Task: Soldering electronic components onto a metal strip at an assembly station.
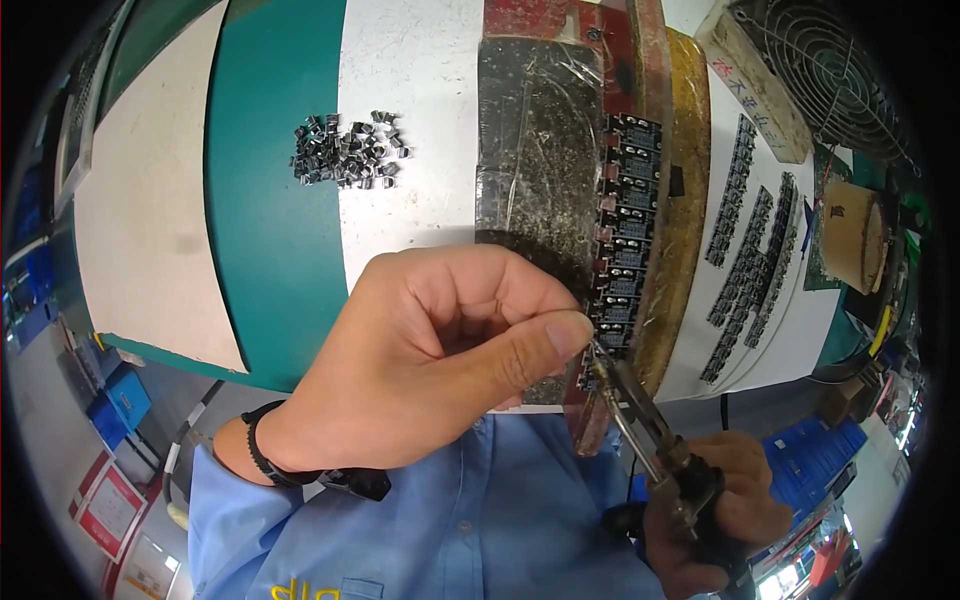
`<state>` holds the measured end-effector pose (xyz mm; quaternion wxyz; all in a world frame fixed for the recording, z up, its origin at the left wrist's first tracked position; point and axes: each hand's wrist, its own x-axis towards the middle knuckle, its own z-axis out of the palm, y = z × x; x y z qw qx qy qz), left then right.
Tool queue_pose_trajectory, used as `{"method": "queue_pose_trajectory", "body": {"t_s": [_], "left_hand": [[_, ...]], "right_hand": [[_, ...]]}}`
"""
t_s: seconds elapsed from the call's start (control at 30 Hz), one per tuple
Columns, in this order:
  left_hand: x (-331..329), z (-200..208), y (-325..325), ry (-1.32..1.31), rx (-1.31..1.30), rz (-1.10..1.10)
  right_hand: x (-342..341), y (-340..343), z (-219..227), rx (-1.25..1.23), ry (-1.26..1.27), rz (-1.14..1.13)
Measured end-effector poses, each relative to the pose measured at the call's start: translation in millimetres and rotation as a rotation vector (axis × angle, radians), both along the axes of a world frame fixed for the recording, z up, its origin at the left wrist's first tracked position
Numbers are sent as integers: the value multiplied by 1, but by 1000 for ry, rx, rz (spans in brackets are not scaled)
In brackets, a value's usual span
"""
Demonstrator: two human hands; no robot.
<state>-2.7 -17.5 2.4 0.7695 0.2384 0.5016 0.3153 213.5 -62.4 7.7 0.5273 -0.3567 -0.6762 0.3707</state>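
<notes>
My left hand is pinched, thumb against forefinger, just over the near end of a row of small dark circuit boards. Whatever it grips is hidden by the fingertips. In my right hand is a soldering iron with a slim second rod alongside its shaft. The iron's tip points up and left, close beside the left fingertips at the nearest boards; whether it touches them I cannot tell. The boards sit in line along a long reddish fixture.
Many small black-and-silver parts lie heaped at the left, across the green mat and white surface. Several strips of dark boards lie to the right. A fan with a round wire grille and a brown roll stand far right.
</notes>
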Motion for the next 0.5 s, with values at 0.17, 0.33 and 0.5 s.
{"method": "queue_pose_trajectory", "body": {"t_s": [0.17, 0.33, 0.5], "left_hand": [[0, 0, 0, 7, 5, -7], [1, -1, 0, -3, 13, -2], [-1, -2, -1, -5, -2, 8]], "right_hand": [[-1, 2, -3, 70, -12, -24], [0, 3, -5, 71, 11, -8], [-2, 6, -7, 72, 35, 23]]}}
